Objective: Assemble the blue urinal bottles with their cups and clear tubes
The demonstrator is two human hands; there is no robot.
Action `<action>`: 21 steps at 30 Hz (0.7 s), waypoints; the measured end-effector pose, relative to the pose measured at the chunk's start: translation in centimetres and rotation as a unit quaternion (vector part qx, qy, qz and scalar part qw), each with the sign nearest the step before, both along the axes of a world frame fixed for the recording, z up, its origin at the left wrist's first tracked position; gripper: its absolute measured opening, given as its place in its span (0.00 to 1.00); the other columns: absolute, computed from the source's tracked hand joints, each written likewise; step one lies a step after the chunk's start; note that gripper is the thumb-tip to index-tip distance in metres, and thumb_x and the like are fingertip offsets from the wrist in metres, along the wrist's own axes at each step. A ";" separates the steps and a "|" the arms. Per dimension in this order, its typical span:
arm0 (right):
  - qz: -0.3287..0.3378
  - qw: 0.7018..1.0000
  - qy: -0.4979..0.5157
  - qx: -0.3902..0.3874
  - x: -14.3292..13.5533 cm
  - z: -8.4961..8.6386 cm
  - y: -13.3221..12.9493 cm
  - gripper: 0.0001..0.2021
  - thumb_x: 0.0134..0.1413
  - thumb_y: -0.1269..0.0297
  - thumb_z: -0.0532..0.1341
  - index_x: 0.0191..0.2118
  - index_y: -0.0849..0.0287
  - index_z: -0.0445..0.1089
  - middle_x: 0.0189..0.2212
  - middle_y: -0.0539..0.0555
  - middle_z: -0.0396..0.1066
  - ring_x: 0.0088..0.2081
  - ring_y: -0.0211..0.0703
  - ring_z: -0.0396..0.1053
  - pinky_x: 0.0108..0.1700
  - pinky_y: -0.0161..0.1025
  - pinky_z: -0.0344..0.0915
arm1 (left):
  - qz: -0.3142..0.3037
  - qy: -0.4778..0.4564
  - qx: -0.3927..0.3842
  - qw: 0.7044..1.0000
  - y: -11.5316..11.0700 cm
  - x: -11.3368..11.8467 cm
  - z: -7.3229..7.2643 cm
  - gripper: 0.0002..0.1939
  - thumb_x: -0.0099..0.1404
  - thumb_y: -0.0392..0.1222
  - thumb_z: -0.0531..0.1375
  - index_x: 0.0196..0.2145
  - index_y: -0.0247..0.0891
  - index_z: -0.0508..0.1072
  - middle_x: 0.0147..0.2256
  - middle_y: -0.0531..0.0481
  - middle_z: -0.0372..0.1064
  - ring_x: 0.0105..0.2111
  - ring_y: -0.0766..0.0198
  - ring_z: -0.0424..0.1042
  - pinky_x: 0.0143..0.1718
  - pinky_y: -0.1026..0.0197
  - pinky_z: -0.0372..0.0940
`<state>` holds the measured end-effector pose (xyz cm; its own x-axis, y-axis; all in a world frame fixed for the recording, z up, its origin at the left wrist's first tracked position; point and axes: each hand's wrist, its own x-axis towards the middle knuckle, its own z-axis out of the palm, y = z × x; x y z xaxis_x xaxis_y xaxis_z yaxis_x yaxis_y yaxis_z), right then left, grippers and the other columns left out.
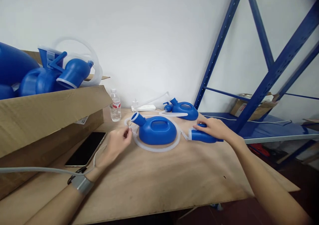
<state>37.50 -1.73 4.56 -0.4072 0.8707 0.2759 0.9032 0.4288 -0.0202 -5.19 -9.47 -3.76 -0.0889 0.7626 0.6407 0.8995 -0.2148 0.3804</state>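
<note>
A blue plastic urinal bottle (157, 133) with a moulded handle and a slanted, white-rimmed neck stands upright on the wooden table. Around its base loops a clear hose (159, 149). To the left of the neck is my left hand (118, 141), its fingers pinched together by a thin loop; what they hold is too small to make out. My right hand (211, 128) grips a blue urinal funnel (201, 136) from above, right of the bottle. The funnel lies on its side, white rim facing left, close to the hose.
Behind stands another blue urinal bottle (188, 112) with its hose. At left, a cardboard box (57, 115) holds several blue pieces, beside a phone (86, 149) and a water bottle (115, 106). A white power strip (147, 107) lies by the wall. Blue metal shelving (259, 130) borders the right.
</note>
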 end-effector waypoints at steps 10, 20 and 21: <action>-0.066 0.993 0.092 0.043 2.3 -8.4 9.9 0.21 0.66 0.53 0.48 0.52 0.58 0.71 0.53 0.65 0.73 0.58 0.64 0.67 0.61 0.61 0.60 | -0.125 0.203 -0.082 0.968 3.9 -4.9 -4.0 0.37 0.65 0.31 0.51 0.71 0.42 0.53 0.68 0.38 0.56 0.67 0.48 0.58 0.62 0.45 0.61; 0.128 0.906 0.324 0.238 -8.4 -5.3 3.6 0.19 0.69 0.54 0.52 0.58 0.56 0.68 0.52 0.63 0.69 0.56 0.58 0.67 0.60 0.57 0.64 | -0.169 0.075 -0.098 0.978 4.4 -6.5 -2.6 0.30 0.72 0.60 0.52 0.63 0.40 0.66 0.58 0.38 0.69 0.58 0.45 0.66 0.60 0.43 0.61; 0.159 0.917 0.295 0.215 -9.4 -5.2 2.7 0.18 0.69 0.55 0.52 0.57 0.54 0.69 0.52 0.62 0.70 0.56 0.59 0.68 0.61 0.57 0.63 | -0.182 0.055 -0.087 0.978 4.5 -6.7 -2.2 0.28 0.72 0.61 0.51 0.59 0.40 0.70 0.57 0.38 0.70 0.59 0.46 0.65 0.61 0.43 0.60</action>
